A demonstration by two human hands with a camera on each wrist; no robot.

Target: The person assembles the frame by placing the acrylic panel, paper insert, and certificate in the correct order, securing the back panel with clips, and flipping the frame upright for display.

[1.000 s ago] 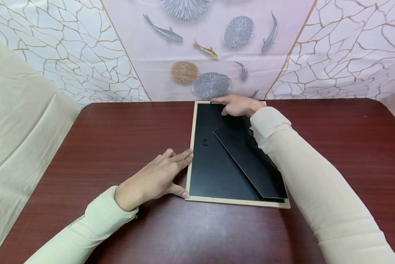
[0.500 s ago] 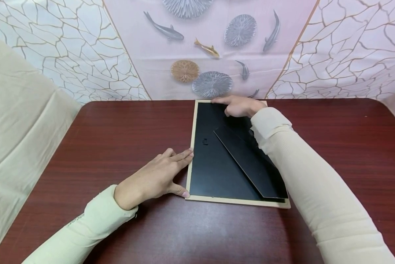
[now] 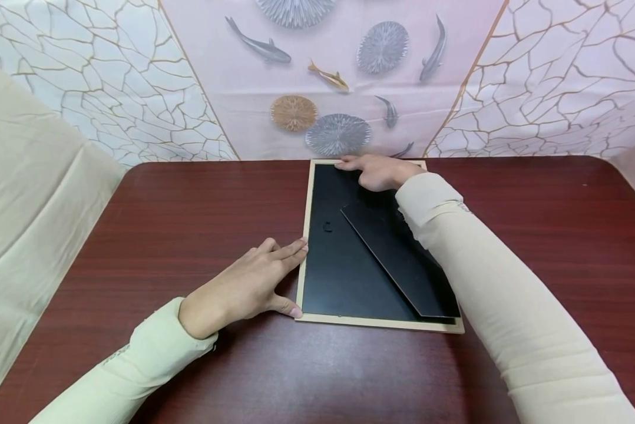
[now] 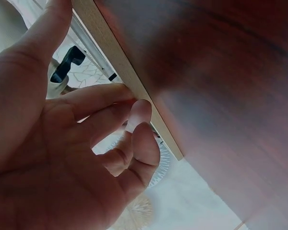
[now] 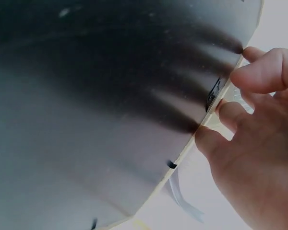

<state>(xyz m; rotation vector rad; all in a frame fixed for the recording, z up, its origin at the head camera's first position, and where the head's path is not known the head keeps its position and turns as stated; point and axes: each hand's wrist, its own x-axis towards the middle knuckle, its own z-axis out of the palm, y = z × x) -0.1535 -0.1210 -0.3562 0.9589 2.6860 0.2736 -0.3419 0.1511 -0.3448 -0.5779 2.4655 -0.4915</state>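
Observation:
A picture frame (image 3: 299, 282) with a pale wooden border lies face down, its black backing board (image 3: 328, 271) showing. A black easel stand (image 3: 402, 265) slants across the right part of the backing. My left hand (image 3: 243, 282) rests at the frame's left side, fingertips against the border and thumb at the near left corner. My right hand (image 3: 381, 172) reaches over the far edge, index finger extended onto the border, the other fingers bent. In the right wrist view, fingertips stand along the border beside a black hanger (image 5: 214, 94) and a small black tab (image 5: 172, 164).
The dark red wooden table (image 3: 201, 206) extends around the frame on both sides. A patterned cloth backdrop (image 3: 349, 70) stands right behind the table's far edge, close to the right hand. Pale cloth (image 3: 31, 206) hangs along the left side.
My right fingertip has shifted slightly toward me at the far border, and the small dark tab seen there a second ago is hidden. The left hand keeps its place on the frame.

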